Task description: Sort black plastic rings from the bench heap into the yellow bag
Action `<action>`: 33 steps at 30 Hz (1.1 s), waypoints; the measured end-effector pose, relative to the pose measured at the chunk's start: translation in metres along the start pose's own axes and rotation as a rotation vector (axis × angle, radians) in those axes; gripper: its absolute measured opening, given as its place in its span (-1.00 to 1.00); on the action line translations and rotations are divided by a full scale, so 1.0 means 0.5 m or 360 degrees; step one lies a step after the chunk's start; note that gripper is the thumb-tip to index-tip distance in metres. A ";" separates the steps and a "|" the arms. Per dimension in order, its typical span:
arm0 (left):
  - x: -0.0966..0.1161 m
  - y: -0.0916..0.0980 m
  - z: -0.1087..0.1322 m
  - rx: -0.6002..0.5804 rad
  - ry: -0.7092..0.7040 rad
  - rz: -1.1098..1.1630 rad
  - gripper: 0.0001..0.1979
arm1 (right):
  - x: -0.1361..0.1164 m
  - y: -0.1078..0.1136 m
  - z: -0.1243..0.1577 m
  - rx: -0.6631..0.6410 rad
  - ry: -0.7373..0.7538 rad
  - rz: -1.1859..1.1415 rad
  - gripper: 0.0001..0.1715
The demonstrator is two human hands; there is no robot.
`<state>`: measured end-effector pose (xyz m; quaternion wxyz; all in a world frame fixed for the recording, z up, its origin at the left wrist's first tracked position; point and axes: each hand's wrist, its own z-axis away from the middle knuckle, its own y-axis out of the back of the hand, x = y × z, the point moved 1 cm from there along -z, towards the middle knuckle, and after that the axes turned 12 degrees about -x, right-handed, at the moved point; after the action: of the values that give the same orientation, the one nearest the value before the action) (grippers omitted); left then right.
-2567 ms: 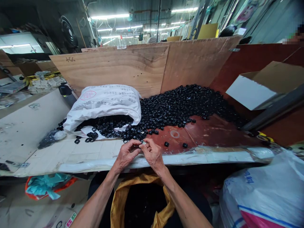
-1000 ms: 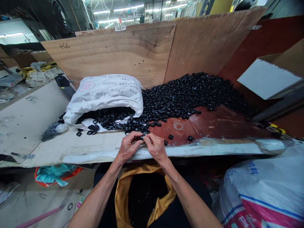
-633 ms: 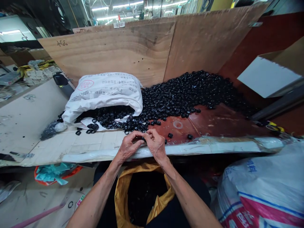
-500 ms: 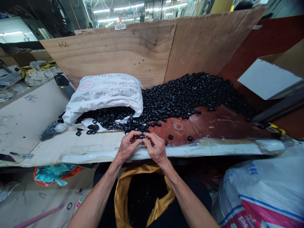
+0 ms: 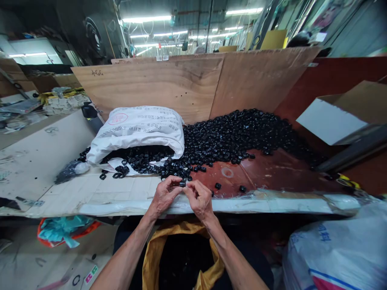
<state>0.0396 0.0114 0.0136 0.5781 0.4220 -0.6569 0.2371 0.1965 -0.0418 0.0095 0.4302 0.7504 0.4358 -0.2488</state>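
Note:
My left hand (image 5: 163,196) and my right hand (image 5: 199,198) meet at the table's front edge, fingertips pinched together on one small black ring (image 5: 182,183). A large heap of the same black rings (image 5: 232,135) lies on the red-brown table behind them. More rings spill from the mouth of a white sack (image 5: 137,129) lying on its side at the left. Two loose rings (image 5: 229,187) sit just right of my right hand. Below my wrists a yellow bag (image 5: 181,257) stands open, dark inside.
Plywood boards (image 5: 157,86) wall the table's back. An open cardboard box (image 5: 338,114) juts in at the right. A white woven sack (image 5: 341,249) stands at the lower right. Cardboard sheets (image 5: 39,157) cover the left side; teal and orange scraps (image 5: 65,231) lie below.
Both hands have stayed pinched on the small ring at the front edge, fingers shifting slightly. The view has tilted up a little.

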 end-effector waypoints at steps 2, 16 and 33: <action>0.007 0.001 0.002 -0.0017 -0.0036 0.0002 -0.75 | -0.006 0.002 -0.003 -0.0017 0.0041 -0.0100 -0.78; 0.022 -0.054 0.217 -0.0096 -0.0281 -0.0581 -0.74 | -0.106 -0.060 0.193 -0.0100 -0.0933 -0.0679 -0.57; 0.044 -0.033 0.240 -0.0770 -0.0599 -0.1059 -0.67 | -0.096 -0.004 0.205 -0.0475 -0.1216 -0.0622 -0.72</action>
<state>-0.0134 -0.0994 0.0056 0.5753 0.4988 -0.6157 -0.2027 0.1709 -0.1510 -0.0073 0.6086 0.4380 0.4103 -0.5190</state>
